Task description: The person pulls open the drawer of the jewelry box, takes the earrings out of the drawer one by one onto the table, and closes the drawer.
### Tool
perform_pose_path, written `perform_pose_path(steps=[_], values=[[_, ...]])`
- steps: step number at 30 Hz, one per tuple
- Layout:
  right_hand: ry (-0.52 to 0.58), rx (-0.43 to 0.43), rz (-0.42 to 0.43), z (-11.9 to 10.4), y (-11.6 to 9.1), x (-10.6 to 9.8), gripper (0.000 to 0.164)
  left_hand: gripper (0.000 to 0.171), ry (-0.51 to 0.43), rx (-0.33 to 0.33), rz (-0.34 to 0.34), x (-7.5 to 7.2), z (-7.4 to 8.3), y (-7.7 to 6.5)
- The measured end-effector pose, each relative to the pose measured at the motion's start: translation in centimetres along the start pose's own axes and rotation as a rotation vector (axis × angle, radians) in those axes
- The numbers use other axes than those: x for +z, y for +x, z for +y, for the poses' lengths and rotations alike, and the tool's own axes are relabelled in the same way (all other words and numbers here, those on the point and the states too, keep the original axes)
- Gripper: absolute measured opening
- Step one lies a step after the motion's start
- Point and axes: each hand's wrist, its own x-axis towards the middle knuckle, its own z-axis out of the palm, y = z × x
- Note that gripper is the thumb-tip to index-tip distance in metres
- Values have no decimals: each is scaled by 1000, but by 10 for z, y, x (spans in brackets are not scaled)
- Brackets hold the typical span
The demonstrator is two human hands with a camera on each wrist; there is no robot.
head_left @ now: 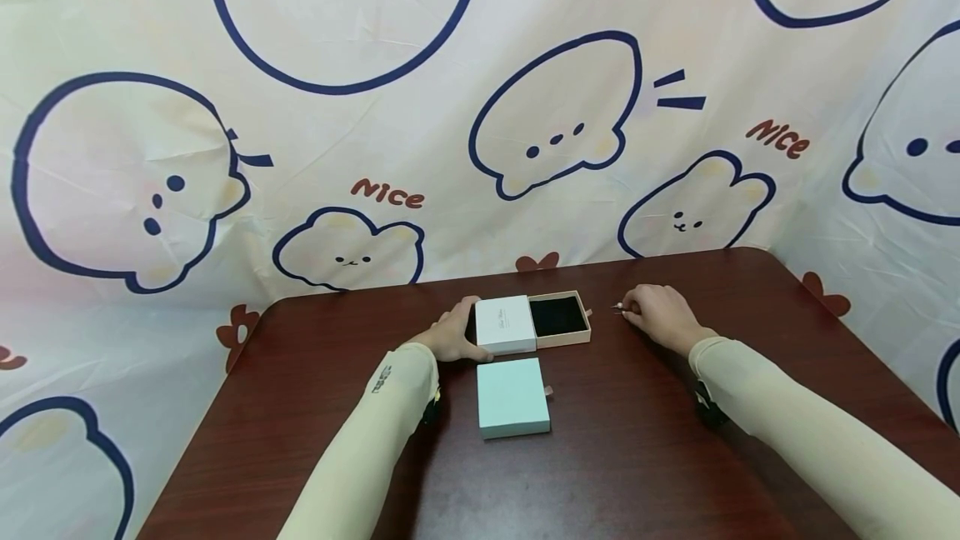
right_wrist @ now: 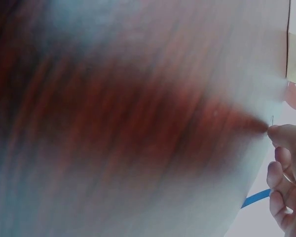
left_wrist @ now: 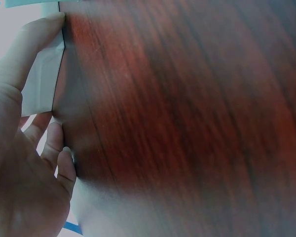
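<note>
My left hand [head_left: 452, 333] grips the left end of a white jewelry box sleeve [head_left: 504, 325], thumb on its near side and fingers at the far side. From the sleeve's right end a cream drawer [head_left: 566, 341] sticks out, lined with a black pad [head_left: 558, 316]. To the right of that drawer, low over the table, my right hand [head_left: 662, 315] pinches a small earring [head_left: 618, 307] between thumb and fingertips. It shows a pale bead and thin metal; in the right wrist view only a fine pin [right_wrist: 273, 120] sticks up past the thumb.
A closed mint-green box [head_left: 513, 398] with a small ribbon tab [head_left: 549, 392] lies just in front of the white one. Both boxes lie on a dark red-brown wooden table [head_left: 637, 457]. Behind the table hangs a cartoon-printed cloth [head_left: 450, 132].
</note>
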Motion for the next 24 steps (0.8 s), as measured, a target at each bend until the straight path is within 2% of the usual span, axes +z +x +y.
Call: perform_pose_path(steps=[24], values=[[5, -10, 8, 2, -1, 3, 8, 105, -11, 9, -3, -1, 2, -4]])
